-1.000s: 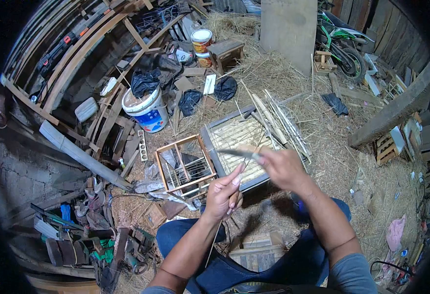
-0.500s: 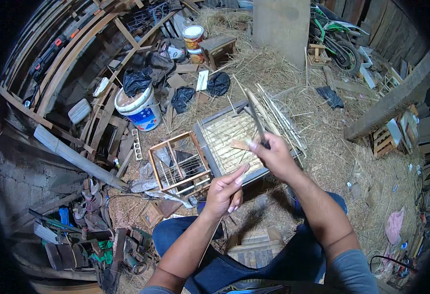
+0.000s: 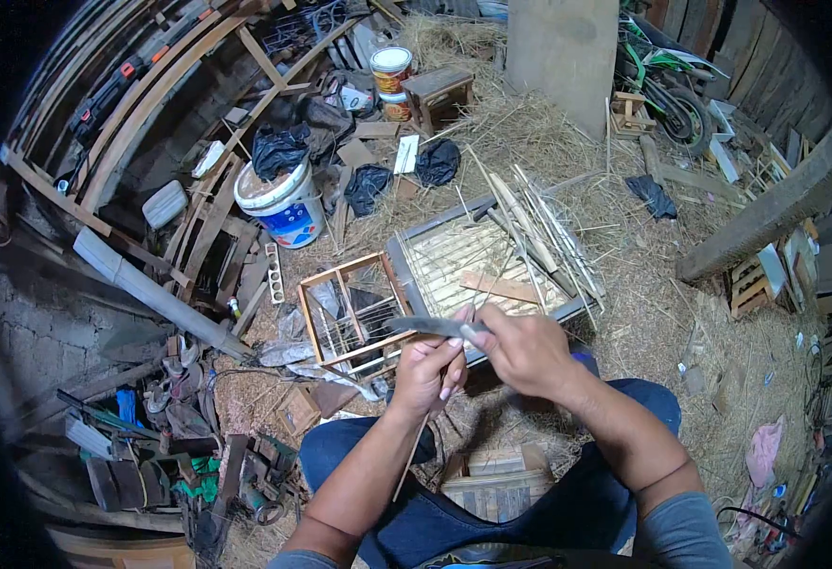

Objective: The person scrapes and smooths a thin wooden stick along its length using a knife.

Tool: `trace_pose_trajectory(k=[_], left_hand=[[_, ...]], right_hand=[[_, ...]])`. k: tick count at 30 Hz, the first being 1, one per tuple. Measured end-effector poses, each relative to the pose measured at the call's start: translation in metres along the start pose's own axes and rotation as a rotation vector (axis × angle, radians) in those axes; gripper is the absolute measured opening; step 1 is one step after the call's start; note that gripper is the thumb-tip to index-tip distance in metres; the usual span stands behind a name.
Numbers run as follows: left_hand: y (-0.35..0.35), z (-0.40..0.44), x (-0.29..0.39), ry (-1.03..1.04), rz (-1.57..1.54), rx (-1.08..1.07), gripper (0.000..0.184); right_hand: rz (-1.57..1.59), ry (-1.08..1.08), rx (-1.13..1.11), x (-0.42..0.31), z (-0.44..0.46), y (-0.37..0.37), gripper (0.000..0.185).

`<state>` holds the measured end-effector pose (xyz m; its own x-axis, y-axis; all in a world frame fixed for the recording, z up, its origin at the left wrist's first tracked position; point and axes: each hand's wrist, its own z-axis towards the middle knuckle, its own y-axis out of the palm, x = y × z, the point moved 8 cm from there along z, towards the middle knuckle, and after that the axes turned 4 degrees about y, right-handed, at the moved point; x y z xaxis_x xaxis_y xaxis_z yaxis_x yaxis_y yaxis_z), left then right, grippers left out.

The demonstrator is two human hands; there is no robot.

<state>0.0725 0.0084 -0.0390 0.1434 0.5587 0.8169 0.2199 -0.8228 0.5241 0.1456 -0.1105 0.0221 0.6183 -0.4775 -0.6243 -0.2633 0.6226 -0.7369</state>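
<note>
A large knife lies nearly level across the front of my fingers, its blade pointing left. My right hand is closed around its handle. Pinched in my left hand is a thin stick, whose lower end trails down beside my wrist. The blade meets or passes just over the stick near my left fingertips; contact is hard to tell. Beyond both hands lies a grey-edged panel topped with pale slats. A flat piece of wood and a bundle of split sticks rest on it.
Left of the panel stands a small wooden frame cage with thin bars. Farther off are a white bucket, stacked paint tubs and a small stool. A post leans at right, and straw covers the ground.
The knife has swung from pointing up and away to lying leftward over my left hand. My right hand has moved down and closer to the left. The view has shifted slightly.
</note>
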Motion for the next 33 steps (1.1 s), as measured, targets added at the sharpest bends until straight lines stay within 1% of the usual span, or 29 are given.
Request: trace_pose_trajectory(k=[2,3,4,6,7,8,10,11,12,14,16,17,18,19,20,25,27,28,30,31,33], left_hand=[[0.002,-0.002,0.002,0.008,-0.034,-0.023,0.043],[0.007,-0.004,0.002,-0.020,-0.128,-0.084,0.042],[0.014,-0.006,0.002,-0.048,-0.223,-0.145,0.041],[0.017,-0.010,0.003,-0.063,-0.220,-0.154,0.038],[0.016,-0.010,0.000,-0.057,-0.256,-0.176,0.037],[0.014,-0.008,-0.002,-0.051,-0.294,-0.196,0.036],[0.016,-0.007,0.002,-0.042,-0.310,-0.212,0.035],[0.017,-0.007,0.004,-0.046,-0.321,-0.205,0.036],[0.018,-0.008,0.005,-0.047,-0.337,-0.197,0.037],[0.013,-0.008,0.004,-0.047,-0.340,-0.177,0.038],[0.014,-0.008,0.006,-0.026,-0.227,-0.175,0.041],[0.011,-0.008,0.005,-0.007,-0.163,-0.101,0.033],[0.012,-0.006,0.005,-0.009,-0.162,-0.101,0.033],[0.008,-0.004,0.006,0.012,-0.012,-0.059,0.028],[0.004,-0.003,0.007,0.033,0.137,-0.016,0.028],[0.004,-0.004,0.008,0.066,0.199,-0.013,0.028],[0.004,-0.007,0.014,0.087,0.202,0.055,0.032],[0.003,-0.007,0.013,0.087,0.203,0.055,0.032],[0.005,-0.006,0.015,0.121,0.189,-0.013,0.036],[0.005,-0.006,0.016,0.119,0.189,-0.014,0.036],[0.008,-0.007,0.016,0.048,0.128,-0.030,0.035]], right_hand=[[-0.066,-0.130,0.068,-0.011,-0.001,-0.005,0.023],[-0.112,-0.015,-0.019,0.005,0.002,-0.001,0.024],[-0.109,-0.014,-0.017,0.013,0.007,-0.005,0.024],[-0.014,0.010,0.092,0.023,0.016,-0.022,0.027],[-0.033,0.037,0.004,0.018,0.015,-0.017,0.028],[-0.035,0.036,0.007,0.012,0.011,-0.016,0.028],[-0.031,-0.133,-0.001,-0.009,-0.002,-0.008,0.030],[-0.089,-0.073,-0.058,0.000,0.003,-0.006,0.028],[-0.087,-0.070,-0.064,0.007,0.007,-0.008,0.028],[0.016,0.001,0.105,0.023,0.018,-0.029,0.028],[0.029,0.015,0.070,0.018,0.017,-0.027,0.028],[0.066,-0.048,0.122,0.009,0.014,-0.025,0.029],[0.105,-0.108,0.174,0.003,0.009,-0.024,0.029],[0.055,-0.046,0.009,0.010,0.005,-0.008,0.030],[0.058,-0.042,0.006,0.010,0.003,-0.007,0.030],[0.073,-0.075,-0.022,-0.001,0.002,-0.007,0.028],[0.057,-0.092,-0.035,-0.005,0.000,-0.006,0.027],[0.042,-0.109,-0.049,-0.008,-0.001,-0.006,0.027],[0.022,-0.110,-0.047,-0.011,0.001,-0.011,0.027],[0.001,-0.112,-0.044,-0.011,0.001,-0.012,0.026],[0.003,-0.108,-0.028,-0.009,0.002,-0.013,0.027]])
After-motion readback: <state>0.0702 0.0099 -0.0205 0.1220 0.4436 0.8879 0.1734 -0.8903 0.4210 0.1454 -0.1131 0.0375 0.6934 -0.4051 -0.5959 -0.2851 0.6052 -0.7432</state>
